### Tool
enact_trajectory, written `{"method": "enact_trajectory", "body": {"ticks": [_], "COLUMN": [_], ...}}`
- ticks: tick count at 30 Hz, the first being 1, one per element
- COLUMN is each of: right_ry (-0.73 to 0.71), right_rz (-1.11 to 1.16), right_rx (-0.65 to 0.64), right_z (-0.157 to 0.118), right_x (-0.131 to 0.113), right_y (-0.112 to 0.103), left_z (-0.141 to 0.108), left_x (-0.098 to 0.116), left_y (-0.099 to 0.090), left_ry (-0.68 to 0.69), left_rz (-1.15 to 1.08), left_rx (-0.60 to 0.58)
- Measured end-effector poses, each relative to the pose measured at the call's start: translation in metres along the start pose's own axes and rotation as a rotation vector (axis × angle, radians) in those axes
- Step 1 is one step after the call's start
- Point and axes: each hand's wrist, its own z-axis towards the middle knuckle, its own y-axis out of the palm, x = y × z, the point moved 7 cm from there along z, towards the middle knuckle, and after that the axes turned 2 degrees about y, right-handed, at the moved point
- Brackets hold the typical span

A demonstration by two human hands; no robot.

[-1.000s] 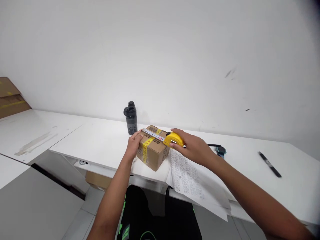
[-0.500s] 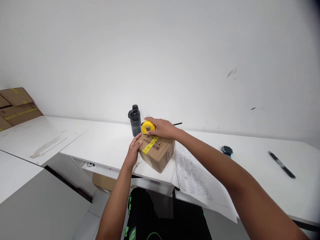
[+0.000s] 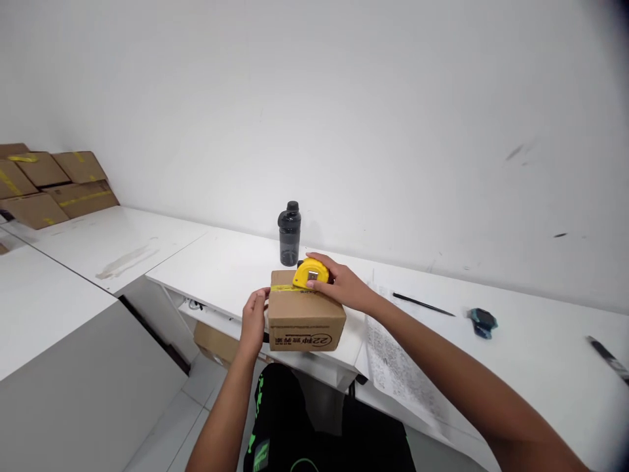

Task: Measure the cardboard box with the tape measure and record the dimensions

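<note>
Over the carton (image 3: 307, 314), clasping the yellow tape measure (image 3: 313, 269) in an arched right hand (image 3: 343, 283); at its left side, bending the left hand (image 3: 253, 320), with unclear grip.

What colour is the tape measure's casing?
Mainly yellow; the tape measure shows best in the head view.

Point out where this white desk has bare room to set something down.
Left side, between the shaker bottle and the desk seam; right side, between the wristwatch and the marker. It's crowded around the cardboard box: left hand, right hand, tape measure, written sheet.
</note>
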Motion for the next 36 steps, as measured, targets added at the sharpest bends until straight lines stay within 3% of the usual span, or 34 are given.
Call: {"method": "enact_trajectory", "body": {"ticks": [2, 5, 8, 13, 16, 19, 26, 29, 32, 36], "right_ry": [-0.064, -0.157, -0.165, -0.158, -0.140, -0.096, 0.067, 0.121, 0.095, 0.039], "right_rz": [-0.086, -0.166, -0.278, -0.460, -0.553, -0.605, -0.562, -0.510, -0.456, -0.427], "right_rx": [-0.041, -0.101, -0.142, -0.185, -0.198, -0.182, -0.071, -0.031, 0.003, 0.001], "right_z": [0.006, 0.014, 0.019, 0.020, 0.013, -0.003, -0.079, -0.101, -0.103, -0.077], "right_x": [-0.008, -0.020, -0.027, -0.038, -0.040, -0.036, 0.005, 0.021, 0.027, 0.020], "right_y": [-0.001, 0.008, 0.021, 0.024, 0.015, -0.002, -0.065, -0.079, -0.081, -0.070], "left_z": [-0.012, -0.026, -0.031, -0.028, -0.026, -0.024, -0.020, -0.018, -0.017, -0.019], "left_x": [0.008, 0.012, 0.018, 0.023, 0.023, 0.025, 0.026, 0.025, 0.025, 0.027], "left_y": [0.012, 0.026, 0.044, 0.050, 0.044, 0.042, 0.043, 0.043, 0.043, 0.043], "left_ry": [-0.055, -0.156, -0.169, -0.106, -0.077, -0.056, -0.019, 0.002, -0.001, -0.004], "left_rz": [-0.074, -0.100, -0.113, -0.177, -0.115, -0.057, -0.068, -0.062, -0.045, -0.060], "left_rx": [-0.130, -0.173, -0.216, -0.121, -0.021, 0.001, -0.011, -0.015, -0.004, 0.007]}}
